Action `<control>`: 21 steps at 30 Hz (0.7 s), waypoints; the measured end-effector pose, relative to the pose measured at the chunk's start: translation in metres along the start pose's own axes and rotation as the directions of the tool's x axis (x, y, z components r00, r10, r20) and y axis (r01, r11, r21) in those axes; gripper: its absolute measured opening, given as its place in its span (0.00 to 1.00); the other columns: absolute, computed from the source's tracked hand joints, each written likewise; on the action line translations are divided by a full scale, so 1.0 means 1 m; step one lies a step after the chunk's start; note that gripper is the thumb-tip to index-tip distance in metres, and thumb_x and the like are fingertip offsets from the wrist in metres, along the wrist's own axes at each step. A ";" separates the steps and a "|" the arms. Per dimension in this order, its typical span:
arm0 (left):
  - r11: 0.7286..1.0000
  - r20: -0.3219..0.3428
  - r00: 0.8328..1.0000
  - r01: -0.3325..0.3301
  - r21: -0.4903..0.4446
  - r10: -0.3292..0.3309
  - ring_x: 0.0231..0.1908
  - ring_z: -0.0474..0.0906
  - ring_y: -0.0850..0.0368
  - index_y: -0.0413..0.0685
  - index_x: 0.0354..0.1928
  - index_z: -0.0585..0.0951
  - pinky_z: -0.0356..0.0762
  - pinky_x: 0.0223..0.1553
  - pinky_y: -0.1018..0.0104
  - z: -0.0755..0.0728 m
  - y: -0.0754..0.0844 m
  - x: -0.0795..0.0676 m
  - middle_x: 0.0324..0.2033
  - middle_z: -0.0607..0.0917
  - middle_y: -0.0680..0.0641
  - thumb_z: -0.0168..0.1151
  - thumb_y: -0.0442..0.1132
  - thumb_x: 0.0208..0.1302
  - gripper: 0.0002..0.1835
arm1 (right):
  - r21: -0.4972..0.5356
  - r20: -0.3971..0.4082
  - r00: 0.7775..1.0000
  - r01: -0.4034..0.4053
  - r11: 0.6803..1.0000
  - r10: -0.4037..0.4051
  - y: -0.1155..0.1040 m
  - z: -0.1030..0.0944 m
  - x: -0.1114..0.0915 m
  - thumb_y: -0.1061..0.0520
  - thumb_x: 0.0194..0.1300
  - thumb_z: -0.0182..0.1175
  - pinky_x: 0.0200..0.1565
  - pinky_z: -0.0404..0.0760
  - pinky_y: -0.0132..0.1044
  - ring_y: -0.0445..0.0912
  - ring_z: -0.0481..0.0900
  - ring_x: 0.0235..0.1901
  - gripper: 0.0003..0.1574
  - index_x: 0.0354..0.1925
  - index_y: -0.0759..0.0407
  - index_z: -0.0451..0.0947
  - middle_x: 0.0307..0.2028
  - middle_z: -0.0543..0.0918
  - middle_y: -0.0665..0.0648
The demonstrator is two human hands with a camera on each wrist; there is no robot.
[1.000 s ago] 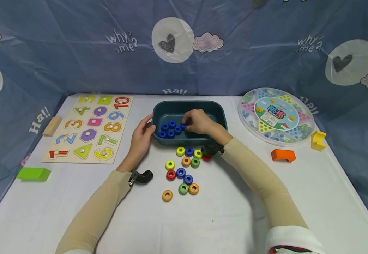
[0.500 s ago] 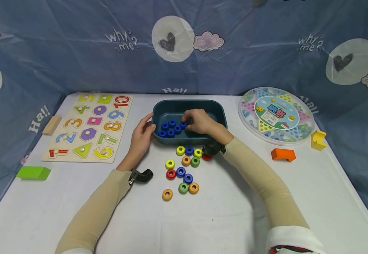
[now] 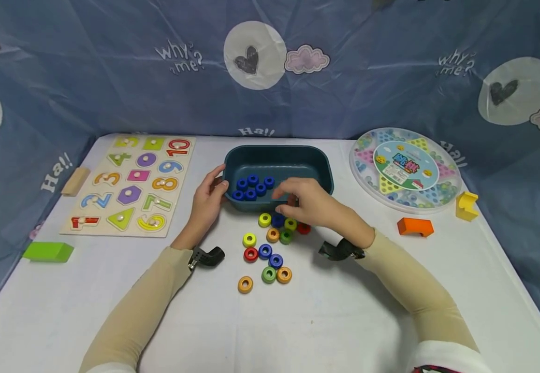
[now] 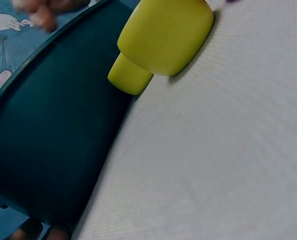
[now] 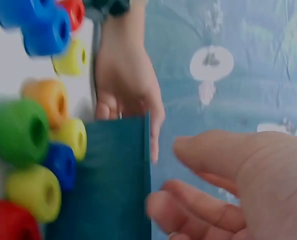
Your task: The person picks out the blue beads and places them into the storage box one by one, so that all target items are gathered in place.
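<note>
My left hand (image 3: 206,202) grips the left end of a dark teal plastic tub (image 3: 297,156), its thumb near the rim. Several blue ring beads (image 3: 253,180) lie in the left half of the tub. My right hand (image 3: 314,203) hovers over the tub's front rim, thumb and fingers apart, with nothing held. Below its thumb, a blue bead (image 3: 277,220) sits on the table between two yellow beads, partly hidden. In the right wrist view, the right hand's fingers (image 5: 203,150) stand apart beside the tub wall (image 5: 113,175).
Loose yellow, red, green, orange and blue beads (image 3: 276,260) lie in front of the tub. A number puzzle board (image 3: 132,186) and green block (image 3: 48,252) are at left. At right are a round game box (image 3: 407,168), an orange block (image 3: 416,226) and a yellow block (image 3: 467,206).
The right hand has let go of a blue bead inside the tub and moved back toward the near side, over the front rim. The left hand has stayed at the tub's left end.
</note>
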State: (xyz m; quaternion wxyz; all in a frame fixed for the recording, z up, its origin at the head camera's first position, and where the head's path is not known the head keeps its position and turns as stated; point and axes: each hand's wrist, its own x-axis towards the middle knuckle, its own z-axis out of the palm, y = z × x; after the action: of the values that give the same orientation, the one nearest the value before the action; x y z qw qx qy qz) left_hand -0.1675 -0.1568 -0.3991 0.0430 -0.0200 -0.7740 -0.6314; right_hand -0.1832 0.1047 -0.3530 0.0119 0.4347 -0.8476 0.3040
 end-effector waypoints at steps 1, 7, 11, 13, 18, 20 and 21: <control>1.000 0.000 1.000 0.000 0.000 0.000 0.58 0.73 0.38 0.46 0.72 0.64 0.80 0.46 0.65 0.000 0.000 0.000 0.62 0.73 0.32 0.48 0.37 0.73 0.26 | -0.014 0.014 1.000 0.010 1.000 -0.010 -0.004 0.001 -0.004 0.58 0.60 0.67 0.31 0.77 0.30 0.40 0.77 0.28 0.12 0.43 0.59 0.82 0.40 0.85 0.55; 1.000 0.009 1.000 0.013 -0.016 -0.013 0.58 0.73 0.38 0.47 0.72 0.63 0.80 0.47 0.66 0.000 0.000 0.000 0.63 0.73 0.32 0.48 0.37 0.73 0.26 | -0.052 -0.038 0.998 0.056 0.997 -0.058 -0.017 0.011 -0.025 0.62 0.59 0.66 0.32 0.79 0.29 0.39 0.77 0.30 0.07 0.39 0.59 0.84 0.40 0.85 0.53; 1.000 -0.001 1.000 0.011 -0.016 -0.011 0.57 0.73 0.38 0.46 0.72 0.64 0.79 0.46 0.67 0.001 0.001 0.000 0.62 0.73 0.32 0.48 0.36 0.73 0.26 | -0.115 0.026 1.000 0.015 0.993 -0.012 -0.017 0.021 -0.029 0.61 0.61 0.64 0.32 0.79 0.30 0.40 0.77 0.30 0.09 0.41 0.59 0.85 0.39 0.86 0.52; 1.000 0.000 1.000 0.010 -0.015 -0.010 0.58 0.73 0.38 0.46 0.72 0.64 0.79 0.45 0.69 0.001 0.001 0.000 0.62 0.73 0.32 0.48 0.36 0.73 0.26 | -0.175 0.076 0.997 -0.019 0.984 0.032 -0.015 0.027 -0.029 0.59 0.61 0.64 0.36 0.81 0.32 0.41 0.80 0.33 0.11 0.43 0.59 0.85 0.41 0.86 0.53; 1.000 0.011 1.000 0.011 -0.019 -0.011 0.57 0.73 0.37 0.46 0.72 0.63 0.78 0.44 0.73 0.002 0.002 -0.001 0.62 0.73 0.31 0.48 0.37 0.73 0.26 | -0.237 0.107 0.992 -0.042 0.971 0.069 -0.011 0.036 -0.030 0.60 0.60 0.66 0.47 0.83 0.38 0.46 0.84 0.43 0.14 0.46 0.61 0.84 0.44 0.85 0.56; 1.000 0.006 1.000 0.009 -0.020 -0.009 0.57 0.72 0.37 0.46 0.72 0.63 0.78 0.43 0.74 0.001 0.002 -0.001 0.62 0.73 0.31 0.48 0.36 0.73 0.26 | -0.225 0.100 0.993 -0.043 0.973 0.068 -0.010 0.038 -0.030 0.61 0.60 0.66 0.46 0.83 0.37 0.45 0.83 0.42 0.13 0.45 0.61 0.84 0.42 0.84 0.56; 1.000 0.006 1.000 0.009 -0.020 -0.009 0.57 0.72 0.36 0.45 0.72 0.63 0.78 0.43 0.74 0.001 0.003 -0.001 0.62 0.73 0.31 0.48 0.36 0.73 0.26 | -0.217 0.097 0.993 -0.046 0.975 0.068 -0.010 0.039 -0.030 0.61 0.60 0.66 0.45 0.83 0.37 0.44 0.83 0.41 0.13 0.45 0.61 0.84 0.42 0.84 0.55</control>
State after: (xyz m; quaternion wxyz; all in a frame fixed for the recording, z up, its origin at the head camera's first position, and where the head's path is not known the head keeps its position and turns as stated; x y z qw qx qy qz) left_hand -0.1662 -0.1549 -0.3970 0.0376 -0.0188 -0.7678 -0.6394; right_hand -0.1475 0.1019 -0.3880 0.0056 0.4217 -0.8870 0.1882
